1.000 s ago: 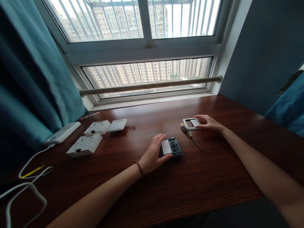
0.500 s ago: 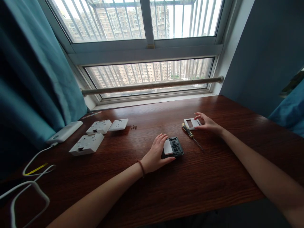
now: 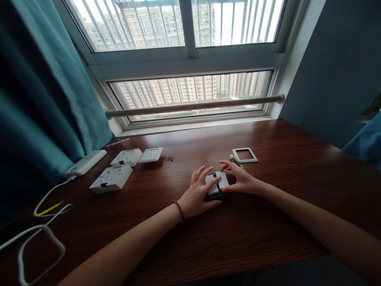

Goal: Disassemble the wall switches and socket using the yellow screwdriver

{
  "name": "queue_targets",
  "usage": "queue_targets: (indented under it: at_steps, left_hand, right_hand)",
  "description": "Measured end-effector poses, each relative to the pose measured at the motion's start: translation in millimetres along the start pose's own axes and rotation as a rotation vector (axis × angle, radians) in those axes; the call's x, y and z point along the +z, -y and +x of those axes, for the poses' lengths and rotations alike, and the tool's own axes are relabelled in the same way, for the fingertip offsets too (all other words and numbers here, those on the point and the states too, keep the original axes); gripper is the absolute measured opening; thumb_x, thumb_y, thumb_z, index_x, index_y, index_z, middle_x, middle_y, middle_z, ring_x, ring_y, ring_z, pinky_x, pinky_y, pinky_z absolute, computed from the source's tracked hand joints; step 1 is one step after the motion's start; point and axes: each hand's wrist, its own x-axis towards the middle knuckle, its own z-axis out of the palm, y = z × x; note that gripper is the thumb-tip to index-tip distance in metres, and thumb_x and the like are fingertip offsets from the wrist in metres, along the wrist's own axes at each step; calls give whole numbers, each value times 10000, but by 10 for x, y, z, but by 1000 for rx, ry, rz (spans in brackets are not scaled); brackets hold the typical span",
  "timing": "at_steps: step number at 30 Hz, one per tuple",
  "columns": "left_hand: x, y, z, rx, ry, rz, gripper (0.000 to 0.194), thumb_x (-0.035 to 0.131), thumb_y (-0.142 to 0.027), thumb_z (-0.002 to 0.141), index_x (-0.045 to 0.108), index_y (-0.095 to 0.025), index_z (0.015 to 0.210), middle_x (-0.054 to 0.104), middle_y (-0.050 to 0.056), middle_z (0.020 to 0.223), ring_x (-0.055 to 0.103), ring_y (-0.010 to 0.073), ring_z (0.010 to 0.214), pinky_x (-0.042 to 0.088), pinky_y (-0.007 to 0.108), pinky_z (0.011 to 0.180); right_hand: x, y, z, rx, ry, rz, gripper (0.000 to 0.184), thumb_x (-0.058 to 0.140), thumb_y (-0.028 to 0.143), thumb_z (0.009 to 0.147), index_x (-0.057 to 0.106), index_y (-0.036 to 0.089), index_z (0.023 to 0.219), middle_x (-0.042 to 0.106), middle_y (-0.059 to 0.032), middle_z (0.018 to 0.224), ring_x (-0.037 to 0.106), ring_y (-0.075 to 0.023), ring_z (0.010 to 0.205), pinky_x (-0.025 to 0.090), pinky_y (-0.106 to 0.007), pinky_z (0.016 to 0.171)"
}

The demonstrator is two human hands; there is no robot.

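Note:
A dark switch module (image 3: 216,193) lies on the wooden table (image 3: 256,222), with two white rocker keys (image 3: 216,182) on top of it. My left hand (image 3: 198,191) grips the module's left side, thumb at its near edge and fingers spread over the left key. From the right, the fingertips of my right hand (image 3: 242,179) press on the right key. Behind that hand, an empty white cover frame (image 3: 245,155) lies flat. A yellow-handled screwdriver (image 3: 234,159) shows partly behind my right fingers.
At the left lie two white socket boxes (image 3: 112,178) (image 3: 126,157), a white face plate (image 3: 150,155), small screws (image 3: 169,158), a white power bank (image 3: 85,163) and looped white cables (image 3: 41,238). A teal curtain (image 3: 44,99) hangs left; the window sill runs along the back.
My right hand left the white frame and came down-left to the module, bringing a white key that now sits on its right half. The left hand stayed on the module.

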Motion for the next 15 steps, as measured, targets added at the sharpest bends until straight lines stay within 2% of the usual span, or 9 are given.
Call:
queue_targets:
  at_steps: [3, 6, 9, 15]
  left_hand:
    - [11, 12, 3, 10, 2, 2, 618, 520, -508, 726, 387, -245, 1270, 244, 112, 1386, 76, 329, 1296, 93, 553, 1026]
    - [23, 22, 5, 24, -3, -5, 607, 524, -490, 731, 393, -230, 1264, 286, 116, 1367, 101, 319, 1294, 94, 544, 1031]
    - [29, 26, 2, 31, -5, -7, 608, 522, -486, 734, 390, -222, 1266, 293, 120, 1364, 109, 317, 1293, 94, 544, 1032]
    - [25, 20, -2, 28, -34, -40, 712, 510, -529, 724, 296, -199, 1317, 275, 137, 1373, 114, 310, 1294, 117, 541, 1031]
  right_hand:
    - [7, -6, 6, 8, -9, 15, 833, 734, 377, 586, 285, 238, 1273, 460, -70, 1074, 456, -236, 1067, 351, -439, 953]
    - [1, 15, 16, 23, -3, 55, 832, 741, 368, 577, 291, 234, 1264, 449, -83, 1118, 448, -231, 1085, 412, -401, 905]
    - [-21, 44, 25, 35, 32, 75, 832, 751, 346, 567, 307, 219, 1259, 465, -84, 1106, 493, -216, 1032, 454, -368, 852]
    - [-44, 97, 34, 11, 24, 49, 797, 736, 323, 597, 311, 232, 1264, 504, -77, 1111, 485, -216, 1066, 416, -383, 891]
